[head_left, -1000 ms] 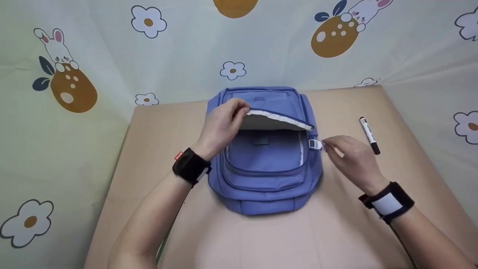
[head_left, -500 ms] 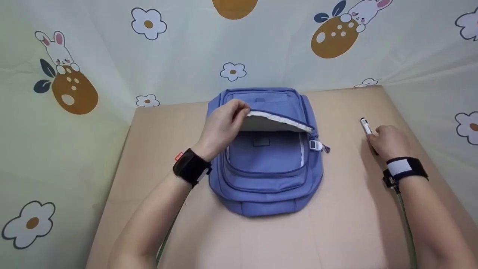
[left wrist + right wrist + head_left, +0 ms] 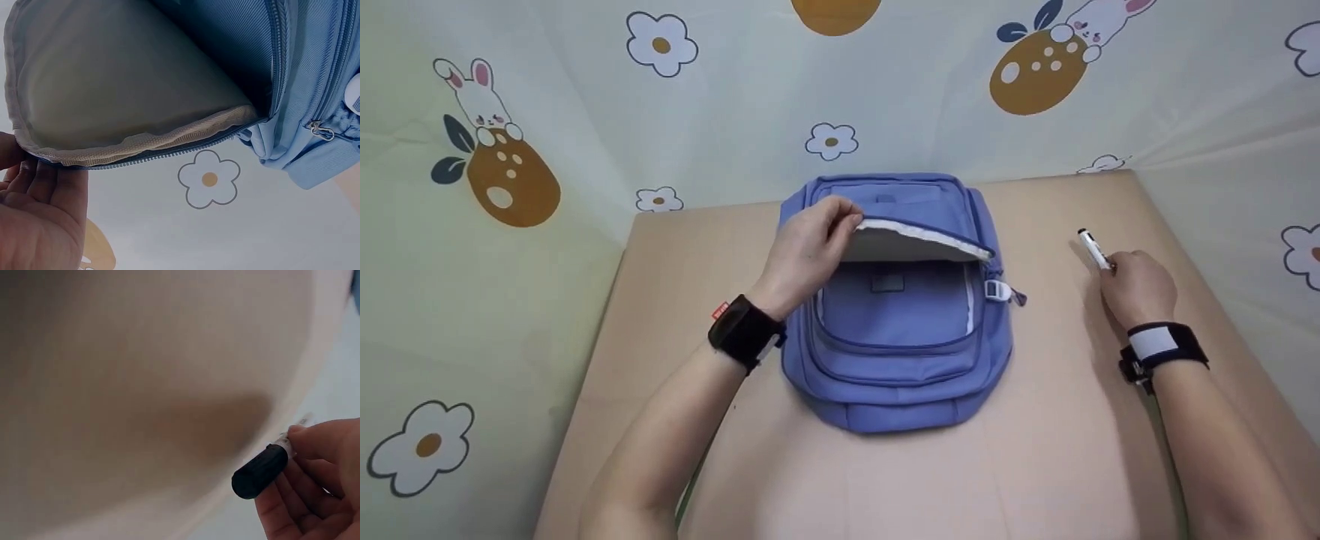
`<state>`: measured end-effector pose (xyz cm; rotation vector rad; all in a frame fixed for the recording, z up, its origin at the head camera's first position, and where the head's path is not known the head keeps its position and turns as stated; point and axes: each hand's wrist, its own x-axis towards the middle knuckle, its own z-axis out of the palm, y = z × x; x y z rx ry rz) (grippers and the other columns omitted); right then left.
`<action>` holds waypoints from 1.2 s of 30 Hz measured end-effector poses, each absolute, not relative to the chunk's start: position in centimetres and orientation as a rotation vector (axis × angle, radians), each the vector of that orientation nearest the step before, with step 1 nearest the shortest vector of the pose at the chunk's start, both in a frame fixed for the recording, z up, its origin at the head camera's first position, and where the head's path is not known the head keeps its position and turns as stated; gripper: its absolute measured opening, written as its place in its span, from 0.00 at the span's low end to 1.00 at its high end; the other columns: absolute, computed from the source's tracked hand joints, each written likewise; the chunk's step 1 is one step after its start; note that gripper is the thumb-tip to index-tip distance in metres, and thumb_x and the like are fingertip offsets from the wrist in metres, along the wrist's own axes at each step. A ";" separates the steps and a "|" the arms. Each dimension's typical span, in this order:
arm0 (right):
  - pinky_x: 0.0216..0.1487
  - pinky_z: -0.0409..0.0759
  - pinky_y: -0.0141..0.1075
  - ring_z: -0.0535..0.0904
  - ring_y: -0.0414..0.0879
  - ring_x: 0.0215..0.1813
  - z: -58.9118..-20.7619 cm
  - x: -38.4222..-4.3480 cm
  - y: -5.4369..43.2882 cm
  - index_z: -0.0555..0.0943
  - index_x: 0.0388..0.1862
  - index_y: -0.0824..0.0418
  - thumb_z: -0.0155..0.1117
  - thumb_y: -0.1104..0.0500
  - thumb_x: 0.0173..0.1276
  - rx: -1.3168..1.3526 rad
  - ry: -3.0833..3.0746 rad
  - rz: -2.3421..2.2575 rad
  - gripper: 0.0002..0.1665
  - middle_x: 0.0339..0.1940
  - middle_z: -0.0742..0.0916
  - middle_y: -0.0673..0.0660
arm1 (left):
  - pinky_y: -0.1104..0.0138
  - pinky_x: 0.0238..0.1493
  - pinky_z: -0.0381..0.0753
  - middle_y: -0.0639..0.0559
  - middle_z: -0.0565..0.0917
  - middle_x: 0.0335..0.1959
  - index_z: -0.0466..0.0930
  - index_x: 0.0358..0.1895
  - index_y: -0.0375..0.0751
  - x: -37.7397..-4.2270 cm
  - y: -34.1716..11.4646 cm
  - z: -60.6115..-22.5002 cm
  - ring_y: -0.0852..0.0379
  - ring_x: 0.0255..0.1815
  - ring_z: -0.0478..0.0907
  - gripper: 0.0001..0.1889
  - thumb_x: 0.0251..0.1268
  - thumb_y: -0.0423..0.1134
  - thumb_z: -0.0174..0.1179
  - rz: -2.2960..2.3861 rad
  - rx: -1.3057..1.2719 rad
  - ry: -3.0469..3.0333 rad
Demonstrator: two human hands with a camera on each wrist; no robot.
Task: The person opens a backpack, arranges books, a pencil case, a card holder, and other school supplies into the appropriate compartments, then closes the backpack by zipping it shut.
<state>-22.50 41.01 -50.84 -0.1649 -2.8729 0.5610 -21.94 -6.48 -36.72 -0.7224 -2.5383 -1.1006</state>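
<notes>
A blue backpack (image 3: 900, 394) lies on the table with its front pocket unzipped. My left hand (image 3: 810, 251) pinches the edge of the raised pocket flap (image 3: 915, 240); in the left wrist view the thumb and fingers (image 3: 42, 185) grip its zippered rim, and the pale lining (image 3: 124, 79) faces the camera. Off to the right of the bag, my right hand (image 3: 1140, 289) holds a white marker (image 3: 1093, 247) between thumb and fingers. The marker's black cap (image 3: 260, 471) points back toward the wrist in the right wrist view, and the hand hides part of the barrel in the head view.
The brown table (image 3: 660, 315) meets patterned fabric walls (image 3: 735, 112) at its back and sides. A white tag (image 3: 997, 291) and zipper pull hang at the bag's right side. Inside the pocket a small label (image 3: 886, 283) shows.
My right hand has left the white tag by the bag, moved right to the marker, and now grips it, lifted off the table. The left hand keeps the flap raised.
</notes>
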 end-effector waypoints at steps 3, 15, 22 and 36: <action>0.36 0.75 0.57 0.80 0.64 0.39 -50.0 -21.3 39.6 0.84 0.52 0.73 0.62 0.66 0.72 -0.082 -2.761 0.608 0.14 0.40 0.84 0.70 | 0.65 0.40 0.78 0.50 0.85 0.41 0.82 0.49 0.37 -22.0 -6.6 -36.7 0.58 0.37 0.78 0.10 0.80 0.38 0.55 -1.106 -0.716 -2.527; 0.36 0.84 0.44 0.85 0.53 0.39 -45.2 -16.5 28.9 0.88 0.52 0.65 0.72 0.68 0.64 0.894 -2.158 0.462 0.16 0.41 0.88 0.59 | 0.65 0.40 0.78 0.50 0.85 0.41 0.82 0.51 0.36 -22.2 -7.2 -36.2 0.58 0.37 0.77 0.10 0.80 0.38 0.55 -1.179 -0.678 -2.485; 0.41 0.86 0.47 0.85 0.56 0.43 -45.3 -19.5 21.8 0.86 0.52 0.67 0.59 0.68 0.73 1.131 -2.135 0.225 0.14 0.43 0.88 0.61 | 0.67 0.42 0.79 0.49 0.86 0.43 0.82 0.51 0.36 -22.2 -6.9 -36.5 0.59 0.39 0.79 0.09 0.79 0.37 0.56 -1.166 -0.685 -2.473; 0.31 0.82 0.48 0.80 0.56 0.36 -46.4 -22.5 17.9 0.84 0.39 0.68 0.58 0.68 0.67 1.094 -2.238 -0.036 0.08 0.35 0.84 0.59 | 0.66 0.39 0.77 0.52 0.85 0.40 0.83 0.49 0.38 -21.9 -6.5 -36.6 0.59 0.35 0.77 0.09 0.79 0.39 0.56 -1.134 -0.713 -2.460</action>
